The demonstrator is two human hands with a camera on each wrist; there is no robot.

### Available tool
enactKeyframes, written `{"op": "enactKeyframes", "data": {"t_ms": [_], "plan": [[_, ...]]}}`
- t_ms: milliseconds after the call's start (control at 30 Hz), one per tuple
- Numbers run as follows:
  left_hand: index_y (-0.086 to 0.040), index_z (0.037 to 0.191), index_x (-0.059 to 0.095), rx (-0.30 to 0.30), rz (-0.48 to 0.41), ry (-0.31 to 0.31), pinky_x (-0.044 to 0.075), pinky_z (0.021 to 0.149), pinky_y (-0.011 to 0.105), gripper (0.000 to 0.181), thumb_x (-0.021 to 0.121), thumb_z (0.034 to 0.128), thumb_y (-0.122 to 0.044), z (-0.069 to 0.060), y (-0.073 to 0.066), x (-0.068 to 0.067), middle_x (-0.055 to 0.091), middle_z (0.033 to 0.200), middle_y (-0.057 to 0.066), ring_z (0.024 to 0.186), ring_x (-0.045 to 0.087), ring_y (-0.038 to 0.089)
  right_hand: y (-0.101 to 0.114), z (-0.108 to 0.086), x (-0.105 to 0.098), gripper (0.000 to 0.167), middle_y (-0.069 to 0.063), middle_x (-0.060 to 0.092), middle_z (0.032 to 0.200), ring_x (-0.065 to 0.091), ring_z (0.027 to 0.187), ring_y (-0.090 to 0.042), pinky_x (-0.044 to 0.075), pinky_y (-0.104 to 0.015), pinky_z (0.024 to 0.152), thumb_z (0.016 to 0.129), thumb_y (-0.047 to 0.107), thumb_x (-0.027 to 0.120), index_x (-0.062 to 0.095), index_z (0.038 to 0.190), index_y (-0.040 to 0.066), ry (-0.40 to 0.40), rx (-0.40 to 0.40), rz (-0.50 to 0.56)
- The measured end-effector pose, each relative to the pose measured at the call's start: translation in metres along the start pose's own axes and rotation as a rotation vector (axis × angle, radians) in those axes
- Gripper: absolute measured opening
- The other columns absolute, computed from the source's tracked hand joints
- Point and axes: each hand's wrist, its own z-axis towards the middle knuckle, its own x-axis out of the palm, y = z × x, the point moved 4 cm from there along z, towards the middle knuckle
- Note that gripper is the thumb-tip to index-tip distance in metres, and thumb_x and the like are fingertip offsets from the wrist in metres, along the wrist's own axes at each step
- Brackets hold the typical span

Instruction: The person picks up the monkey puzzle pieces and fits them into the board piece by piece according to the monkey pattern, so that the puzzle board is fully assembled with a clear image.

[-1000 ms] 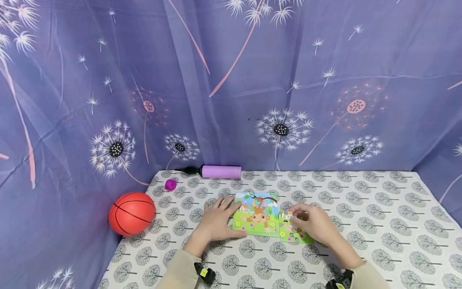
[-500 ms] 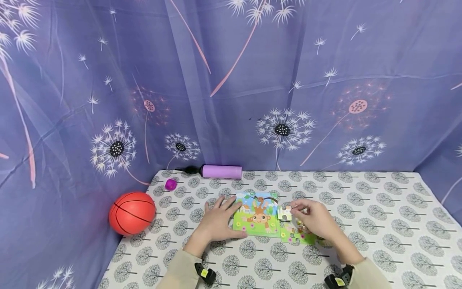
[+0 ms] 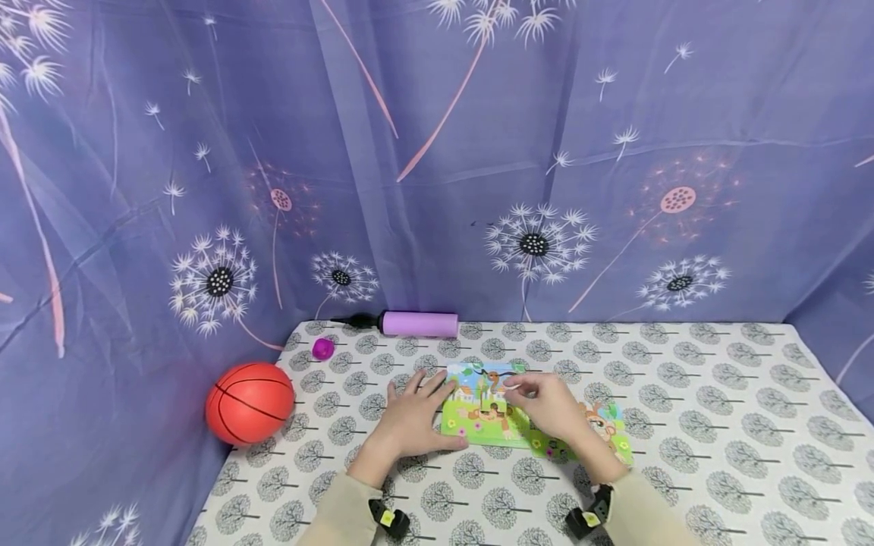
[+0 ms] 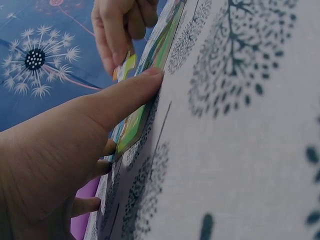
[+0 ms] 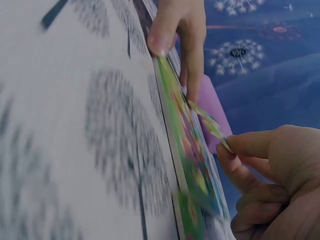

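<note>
A flat monkey picture board [image 3: 485, 432] lies on the tree-patterned cloth. The left hand [image 3: 410, 421] rests spread at its left side, thumb on the lower edge and fingertips at the upper left edge. Between thumb and fingertips, the right hand [image 3: 551, 409] pinches a small puzzle piece [image 3: 493, 400] above the board. The right wrist view shows this piece [image 5: 212, 125] tilted over the board, held at one end by the right hand [image 5: 275, 175]. More puzzle pieces [image 3: 608, 428] lie right of the board, partly hidden under the right hand and forearm.
An orange-red ball [image 3: 249, 403] sits at the table's left edge. A purple pump [image 3: 419, 324] with a black nozzle lies along the back edge, and a small magenta object [image 3: 323, 349] is near the back left corner. A patterned curtain [image 3: 437, 152] hangs behind.
The right hand has moved left from the loose pieces to over the board, carrying a piece, which uncovers pieces on the right. The left hand stays in place.
</note>
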Motion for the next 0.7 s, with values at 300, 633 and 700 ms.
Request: {"op": "enactKeyframes", "data": {"t_ms": [300,633,700], "plan": [[-0.028,0.163,0.036,0.004,-0.003,-0.019,0.016,0.108,0.085,0.11,0.057,0.0761,-0.092,-0.002,0.0,0.0,0.026,0.17,-0.001,0.155,0.022,0.04,0.017,0.016,0.035,0.018,0.006,0.076,0.089,0.066,0.071,-0.009,0.056,-0.034,0.069,0.09,0.017,0.08,0.081,0.107,0.014,0.012,0.07,-0.031],[-0.035,0.165,0.03,0.012,0.02,-0.011,0.014,0.108,0.086,0.101,0.053,0.0818,-0.089,-0.003,0.0,0.002,0.022,0.172,-0.001,0.155,0.019,0.043,0.021,0.029,0.05,0.017,0.002,0.074,0.088,0.063,0.064,-0.013,0.051,-0.032,0.055,0.09,0.017,0.078,0.08,0.105,0.01,0.035,0.169,-0.028],[-0.038,0.164,0.03,0.022,0.029,-0.01,0.014,0.107,0.086,0.097,0.051,0.0839,-0.088,-0.004,-0.001,0.003,0.022,0.172,0.001,0.154,0.019,0.045,0.021,0.031,0.05,0.017,0.001,0.074,0.088,0.062,0.062,-0.014,0.051,-0.031,0.054,0.089,0.017,0.078,0.079,0.105,0.01,0.039,0.186,-0.027]]}}
